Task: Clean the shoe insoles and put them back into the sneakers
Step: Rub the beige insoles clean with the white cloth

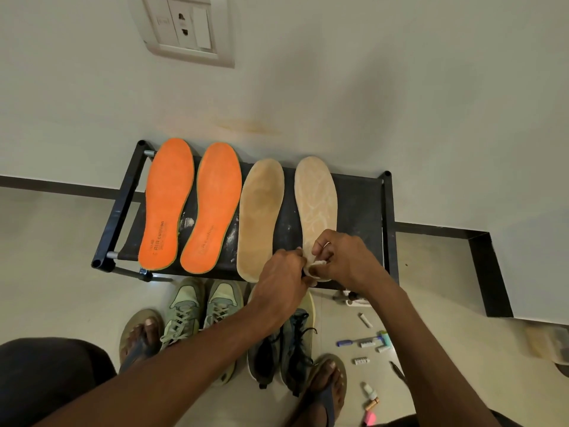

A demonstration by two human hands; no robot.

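While both hands work at the heel of the rightmost insole, the scene stands as follows.

Left hand (pixel 281 272): fingers curled, pinching a small pale cloth (pixel 315 266) from the left side.
Right hand (pixel 338 257): fingers curled, pinching the same cloth from the right, just over the insole's heel; whether either hand also grips the insole itself cannot be told.
Insoles: four lie side by side on the black rack (pixel 389 217) against the wall: two orange insoles (pixel 167 204), then a plain tan insole (pixel 260 217), then a patterned tan insole (pixel 315 198) under the hands.
Sneakers: a green pair (pixel 201 309) and a dark pair (pixel 283 343) stand on the floor just in front of the rack, between the person's sandalled feet.
Handling, as judged: the insoles look thin, light and floppy, likely to slide on the rack when wiped; best pinned at the heel with one hand and wiped toward the toe, and lifted at the heel edge.
Cloth, as judged: soft and limp, easily bunched.
Floor at right: a toothbrush (pixel 354 342) and small bottles and tubes lie scattered.
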